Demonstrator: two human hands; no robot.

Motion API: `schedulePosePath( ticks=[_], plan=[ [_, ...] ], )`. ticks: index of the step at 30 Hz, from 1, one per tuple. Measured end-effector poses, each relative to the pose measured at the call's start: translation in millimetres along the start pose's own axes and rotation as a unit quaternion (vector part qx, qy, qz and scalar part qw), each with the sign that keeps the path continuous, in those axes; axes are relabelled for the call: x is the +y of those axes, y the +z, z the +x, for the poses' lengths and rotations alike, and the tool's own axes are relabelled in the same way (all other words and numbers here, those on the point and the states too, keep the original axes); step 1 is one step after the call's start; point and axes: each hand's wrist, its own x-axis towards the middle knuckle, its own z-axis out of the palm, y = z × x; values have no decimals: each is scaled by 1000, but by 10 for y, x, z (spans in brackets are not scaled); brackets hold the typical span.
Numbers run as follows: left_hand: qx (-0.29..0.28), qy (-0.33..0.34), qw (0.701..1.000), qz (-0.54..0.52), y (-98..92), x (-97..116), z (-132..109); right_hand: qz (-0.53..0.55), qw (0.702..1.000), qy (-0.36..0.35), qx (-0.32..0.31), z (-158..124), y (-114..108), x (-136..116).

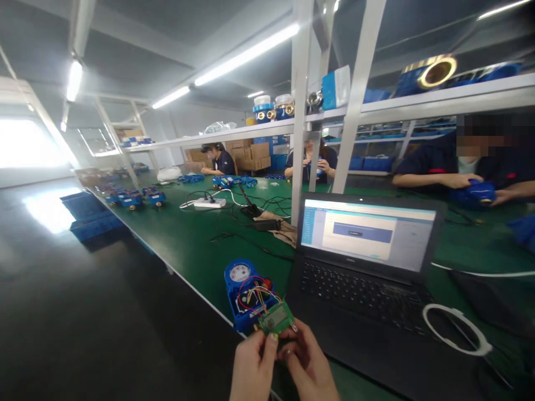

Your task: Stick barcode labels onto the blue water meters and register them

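Pinches board [276, 317] at its near edge with left hand [252, 363]; curls right hand [308, 361] at its near right corner, cannot tell how firmly. Holds board, display up, just beside laptop [359, 295] and partly in front of blue meter [240, 273] on the desk [188, 245]. Shows wires [259, 291] joining board to meter. Best handled, in judgement, by edges only, with wires slack, untwisted and clear of desk rim.

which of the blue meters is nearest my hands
The blue meter just left of the laptop, its dial showing; coloured wires link it to the green circuit board. The other blue units sit farther off.
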Motion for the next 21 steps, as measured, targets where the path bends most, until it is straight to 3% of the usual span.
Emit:
schedulePosePath(
  ticks=[6, 11, 21],
  plan=[
    [7, 26, 999, 19, -38, 85, -38, -26, 998, -11, 55, -17, 107, -141],
    [-3, 17, 999, 50, -71, 138, -13, -33, 998, -19, 54, 15, 160, -340],
    [-7, 19, 998, 56, -55, 174, -9, -28, 998, -3, 53, 11, 149, -361]
  ],
)
